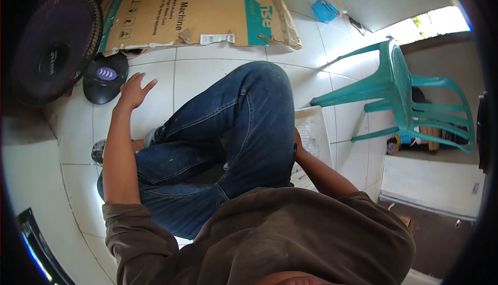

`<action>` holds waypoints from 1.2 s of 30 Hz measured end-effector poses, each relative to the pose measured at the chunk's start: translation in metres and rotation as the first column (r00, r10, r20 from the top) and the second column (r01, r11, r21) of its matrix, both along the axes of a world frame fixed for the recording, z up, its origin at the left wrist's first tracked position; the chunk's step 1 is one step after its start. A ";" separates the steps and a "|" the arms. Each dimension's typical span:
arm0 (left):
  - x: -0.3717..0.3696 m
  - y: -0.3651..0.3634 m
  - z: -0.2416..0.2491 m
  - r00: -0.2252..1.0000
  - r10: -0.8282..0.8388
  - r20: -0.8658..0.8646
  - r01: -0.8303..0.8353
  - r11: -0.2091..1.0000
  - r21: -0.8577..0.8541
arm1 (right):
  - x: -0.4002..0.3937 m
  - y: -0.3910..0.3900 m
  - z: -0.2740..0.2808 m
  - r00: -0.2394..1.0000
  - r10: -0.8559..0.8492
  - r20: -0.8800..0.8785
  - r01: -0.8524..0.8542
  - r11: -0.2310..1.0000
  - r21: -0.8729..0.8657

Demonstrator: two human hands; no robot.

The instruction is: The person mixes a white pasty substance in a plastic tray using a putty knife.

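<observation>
Fan base (pixel 106 77): dark, round, on white tiled floor (pixel 207 77), just below standing fan head (pixel 54 43).
Left hand (pixel 134 92): fingers spread wide, palm down, holding nothing, just beside fan base.
Right hand (pixel 297 147): mostly hidden behind jeans-clad knee (pixel 259 108); grip state cannot be told.
White tray (pixel 314 134): on floor, touching right hand area.
Cardboard box (pixel 197 7): flattened, beyond fan base.
Green chair (pixel 410 98): on its side, well apart.
</observation>
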State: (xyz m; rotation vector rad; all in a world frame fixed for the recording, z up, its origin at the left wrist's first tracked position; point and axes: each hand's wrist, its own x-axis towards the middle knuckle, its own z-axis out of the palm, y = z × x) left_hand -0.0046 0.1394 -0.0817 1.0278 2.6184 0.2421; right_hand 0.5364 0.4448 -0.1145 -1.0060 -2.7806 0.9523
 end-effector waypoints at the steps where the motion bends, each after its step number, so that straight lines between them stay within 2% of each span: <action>1: 0.002 0.001 0.002 1.000 0.016 0.022 -0.016 1.000 -0.010 | 0.006 0.007 -0.036 0.992 0.005 -0.124 -0.006 1.000 -0.009; 2: 0.001 0.000 0.002 0.999 0.039 0.023 -0.039 0.999 -0.010 | 0.007 0.013 -0.055 0.970 0.006 -0.244 -0.011 1.000 -0.018; 3: 0.000 0.000 -0.001 0.999 0.036 0.027 -0.035 0.999 -0.020 | -0.003 0.014 -0.049 0.970 0.028 -0.240 -0.034 0.999 -0.020; 10: 0.002 -0.008 0.012 0.996 0.086 0.032 -0.085 0.996 -0.033 | -0.080 0.045 0.004 0.955 0.285 -0.081 -0.292 0.952 -0.092; 14: 0.002 -0.014 0.049 0.990 0.114 0.079 -0.116 0.993 0.026 | -0.164 0.078 0.036 0.904 0.426 0.005 -0.422 0.896 -0.139; 16: -0.001 -0.020 0.062 0.995 0.101 0.015 -0.102 0.980 0.168 | -0.211 0.092 0.047 0.871 0.489 0.052 -0.474 0.863 -0.172; 18: 0.002 -0.025 0.079 0.989 0.148 0.010 -0.148 0.973 0.180 | -0.269 0.102 0.056 0.826 0.556 0.099 -0.529 0.823 -0.207; 19: 0.007 -0.027 0.092 0.992 0.125 -0.019 -0.119 0.976 0.184 | -0.307 0.078 0.052 0.801 0.587 0.123 -0.552 0.801 -0.231; 20: 0.012 -0.025 0.106 0.994 0.093 -0.051 -0.082 0.979 0.187 | -0.313 0.071 0.055 0.779 0.611 0.144 -0.568 0.784 -0.253; 21: 0.018 -0.023 0.127 0.996 0.088 0.030 -0.092 0.981 0.173 | -0.332 0.065 0.061 0.729 0.644 0.231 -0.592 0.763 -0.261; 22: 0.027 -0.022 0.138 0.994 0.099 0.035 -0.103 0.981 0.167 | -0.347 0.070 0.057 0.721 0.653 0.231 -0.598 0.755 -0.269; 24: 0.046 -0.023 0.156 0.998 0.044 0.049 -0.052 0.982 0.182 | -0.375 0.076 0.054 0.448 0.813 0.372 -0.788 0.555 -0.265; 25: 0.057 -0.027 0.162 0.997 0.060 0.057 -0.070 0.980 0.186 | -0.382 0.073 0.051 0.434 0.823 0.367 -0.797 0.541 -0.269; 28: 0.078 -0.046 0.168 0.996 0.060 0.066 -0.072 0.974 0.215 | -0.393 0.068 0.056 0.219 0.828 0.516 -0.808 0.450 -0.380; 30: 0.084 -0.051 0.161 0.988 0.106 0.115 -0.128 0.969 0.213 | -0.394 0.068 0.060 0.173 0.823 0.541 -0.787 0.446 -0.426; 32: 0.077 -0.055 0.147 0.967 0.130 0.217 -0.177 0.961 0.213 | -0.385 0.075 0.068 0.357 0.788 0.501 -0.595 0.605 -0.528; 33: 0.075 -0.056 0.149 0.977 0.131 0.171 -0.168 0.960 0.222 | -0.378 0.085 0.069 0.456 0.770 0.447 -0.459 0.633 -0.624; 34: 0.076 -0.057 0.154 0.983 0.128 0.131 -0.156 0.960 0.233 | -0.363 0.098 0.073 0.572 0.667 0.477 -0.340 0.722 -0.602; 35: 0.077 -0.057 0.160 0.966 0.173 0.193 -0.214 0.952 0.218 | -0.339 0.122 0.069 0.600 0.778 0.187 -0.666 0.615 -0.422; 36: 0.077 -0.060 0.162 0.971 0.146 0.188 -0.189 0.954 0.234 | -0.313 0.152 0.062 0.476 0.876 -0.084 -0.878 0.466 -0.111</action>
